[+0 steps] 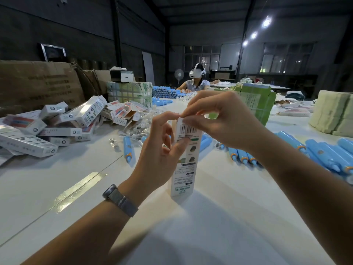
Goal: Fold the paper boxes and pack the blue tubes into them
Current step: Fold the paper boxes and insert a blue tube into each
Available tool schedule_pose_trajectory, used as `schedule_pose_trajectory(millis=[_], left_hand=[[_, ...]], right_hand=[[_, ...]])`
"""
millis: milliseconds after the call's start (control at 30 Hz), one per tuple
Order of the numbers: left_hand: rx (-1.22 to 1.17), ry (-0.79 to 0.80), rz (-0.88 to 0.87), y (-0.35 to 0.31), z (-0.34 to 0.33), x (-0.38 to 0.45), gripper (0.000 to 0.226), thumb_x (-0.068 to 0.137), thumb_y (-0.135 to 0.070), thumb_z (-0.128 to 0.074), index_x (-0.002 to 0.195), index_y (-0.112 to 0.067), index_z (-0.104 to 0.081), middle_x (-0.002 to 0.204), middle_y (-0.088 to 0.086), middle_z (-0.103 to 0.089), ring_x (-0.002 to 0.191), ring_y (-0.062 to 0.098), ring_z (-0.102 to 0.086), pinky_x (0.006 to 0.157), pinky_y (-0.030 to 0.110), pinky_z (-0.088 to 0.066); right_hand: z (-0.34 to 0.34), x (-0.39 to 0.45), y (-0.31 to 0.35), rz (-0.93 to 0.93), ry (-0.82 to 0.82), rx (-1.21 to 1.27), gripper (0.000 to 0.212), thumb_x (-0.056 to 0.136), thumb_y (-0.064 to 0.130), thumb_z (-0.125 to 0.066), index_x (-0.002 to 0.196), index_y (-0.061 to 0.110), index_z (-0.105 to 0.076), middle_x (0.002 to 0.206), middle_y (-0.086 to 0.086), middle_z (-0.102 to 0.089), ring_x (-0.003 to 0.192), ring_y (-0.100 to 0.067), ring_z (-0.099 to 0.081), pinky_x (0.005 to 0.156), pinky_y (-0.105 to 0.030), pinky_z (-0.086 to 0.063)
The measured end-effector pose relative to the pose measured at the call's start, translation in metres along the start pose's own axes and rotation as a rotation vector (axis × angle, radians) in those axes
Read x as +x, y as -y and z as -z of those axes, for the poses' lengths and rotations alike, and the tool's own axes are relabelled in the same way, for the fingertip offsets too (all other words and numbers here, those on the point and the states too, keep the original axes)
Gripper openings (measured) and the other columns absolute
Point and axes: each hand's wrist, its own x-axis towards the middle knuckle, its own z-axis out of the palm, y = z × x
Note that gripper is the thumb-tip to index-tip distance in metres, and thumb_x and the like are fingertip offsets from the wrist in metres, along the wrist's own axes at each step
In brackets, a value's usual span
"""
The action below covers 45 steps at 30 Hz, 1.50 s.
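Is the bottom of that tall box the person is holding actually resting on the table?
Touching. In the head view the upright box stands with its lower end on the white table, no gap beneath it, while both hands work its top.

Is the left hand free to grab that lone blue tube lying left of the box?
Probably not yet: the left hand grips the upright box. The lone blue tube lies uncovered on the table nearby.

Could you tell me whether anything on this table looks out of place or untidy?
The finished boxes at left lie in a jumbled heap, some with flaps open, and one blue tube lies apart from the rest.
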Motion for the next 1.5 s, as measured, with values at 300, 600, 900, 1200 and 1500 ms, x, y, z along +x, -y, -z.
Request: schedule_pose_trajectory(millis=[300, 600, 900, 1200, 1500], left_hand=[[-0.018, 0.003, 0.016, 0.004, 0.001, 0.001, 0.028, 0.095, -0.022, -0.056, 0.111, -0.031, -0.035, 0.09, -0.003, -0.061, 0.079, 0.026, -0.06, 0.063, 0.04, -0.057], [-0.021, -0.008, 0.022, 0.002, 0.003, 0.001, 0.029, 0.095, -0.023, -0.056, 0.107, -0.038, -0.034, 0.088, -0.007, -0.059, 0.077, 0.024, -0.061, 0.058, 0.047, -0.057], [-0.018, -0.007, 0.019, 0.002, 0.002, 0.001, 0.03, 0.094, -0.036, -0.055, 0.111, -0.047, -0.033, 0.089, -0.008, -0.057, 0.079, 0.023, -0.062, 0.059, 0.047, -0.057], [0.024, 0.001, 0.018, 0.003, -0.001, 0.001, 0.023, 0.097, -0.035, -0.05, 0.116, -0.039, -0.038, 0.091, -0.008, -0.055, 0.081, 0.028, -0.06, 0.062, 0.05, -0.056], [0.004, -0.003, 0.115, 0.001, 0.0, -0.002, 0.028, 0.097, -0.036, -0.045, 0.122, -0.045, -0.038, 0.096, -0.018, -0.06, 0.089, 0.023, -0.062, 0.072, 0.041, -0.06]], right_hand=[[-0.01, -0.008, -0.014, -0.112, -0.098, 0.195, 0.018, 0.078, 0.005, -0.079, 0.095, 0.009, -0.073, 0.095, -0.005, -0.073, 0.09, -0.015, -0.07, 0.083, -0.032, -0.059], [-0.014, -0.01, -0.016, -0.102, -0.125, 0.256, 0.019, 0.076, 0.008, -0.078, 0.09, 0.02, -0.071, 0.098, -0.003, -0.067, 0.092, -0.013, -0.065, 0.077, -0.03, -0.057], [-0.016, -0.01, -0.02, -0.143, -0.136, 0.313, 0.017, 0.075, 0.012, -0.079, 0.082, 0.025, -0.072, 0.093, 0.0, -0.057, 0.087, -0.008, -0.058, 0.071, -0.043, -0.058], [-0.02, -0.01, -0.026, -0.175, -0.139, 0.349, 0.012, 0.08, 0.011, -0.078, 0.083, 0.021, -0.073, 0.091, 0.002, -0.057, 0.088, -0.013, -0.057, 0.08, -0.034, -0.054], [-0.036, -0.013, -0.03, -0.167, -0.257, 0.194, 0.014, 0.085, 0.015, -0.074, 0.098, 0.016, -0.073, 0.088, 0.008, -0.058, 0.083, -0.012, -0.057, 0.073, -0.03, -0.055]])
